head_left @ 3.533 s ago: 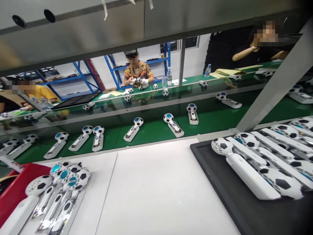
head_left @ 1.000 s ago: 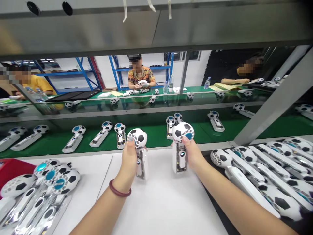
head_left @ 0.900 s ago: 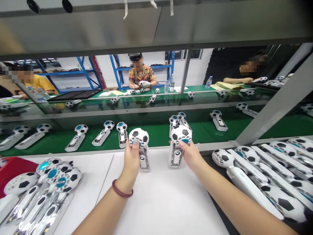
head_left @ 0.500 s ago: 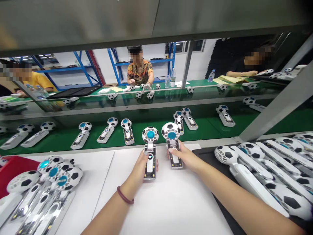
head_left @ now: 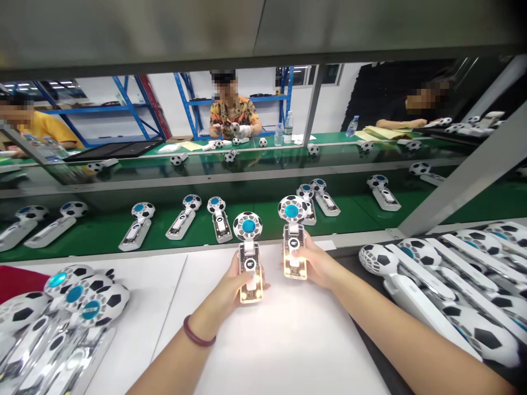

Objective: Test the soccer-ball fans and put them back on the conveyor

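My left hand is closed around a handheld fan with a soccer-ball head and a clear handle, its thumb on the front. A matching handheld fan is in my right hand, whose thumb also presses the handle front. Both fans stand upright side by side, apart, above the white work surface. Each has a blue disc on its head, a lit round display and warm lights glowing low in the handle. The fingers behind the handles are mostly hidden.
Several similar fans lie on the green conveyor ahead. More are heaped at left, near a red bin, and in a black tray at right. A slanting metal post stands at right. Co-workers sit across the line.
Lights have come on in both handles, and the right fan's display now shows. My thumbs have shifted on the handle fronts. Both fans have moved slightly, the right one upward.
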`<state>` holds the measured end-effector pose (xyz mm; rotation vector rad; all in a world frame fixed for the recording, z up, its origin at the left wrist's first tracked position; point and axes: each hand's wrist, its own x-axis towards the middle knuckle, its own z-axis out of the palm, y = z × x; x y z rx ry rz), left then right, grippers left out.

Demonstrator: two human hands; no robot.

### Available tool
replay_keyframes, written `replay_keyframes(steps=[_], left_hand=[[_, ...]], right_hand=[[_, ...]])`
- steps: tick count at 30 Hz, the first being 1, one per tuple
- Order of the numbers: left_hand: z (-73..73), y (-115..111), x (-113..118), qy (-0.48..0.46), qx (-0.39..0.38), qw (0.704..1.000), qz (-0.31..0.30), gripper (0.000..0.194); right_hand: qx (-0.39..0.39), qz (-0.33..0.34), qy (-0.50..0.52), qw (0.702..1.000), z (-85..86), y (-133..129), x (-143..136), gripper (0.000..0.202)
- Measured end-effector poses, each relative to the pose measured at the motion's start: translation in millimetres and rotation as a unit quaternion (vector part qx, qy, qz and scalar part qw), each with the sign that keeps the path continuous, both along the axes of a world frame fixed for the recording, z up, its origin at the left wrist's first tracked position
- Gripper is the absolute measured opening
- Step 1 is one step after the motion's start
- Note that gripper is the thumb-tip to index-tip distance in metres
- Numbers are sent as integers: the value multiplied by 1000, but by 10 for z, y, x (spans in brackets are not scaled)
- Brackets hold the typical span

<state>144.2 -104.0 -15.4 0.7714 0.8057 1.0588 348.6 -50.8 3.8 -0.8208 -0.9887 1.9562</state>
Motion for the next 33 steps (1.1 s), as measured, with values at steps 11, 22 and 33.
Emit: replay_keyframes(steps=[11,22,33], left_hand=[[27,-12,31,13,5,1000,15,48],[36,-23,53,39,15,998,55,44],[28,-18,33,18,7,999,35,43]], right_hand=[[0,10,1,1000,11,-13,-19,63],[-6,16,23,1000,-4,-26,-23,62],[-3,16,-20,1000,-2,-59,-55,73]])
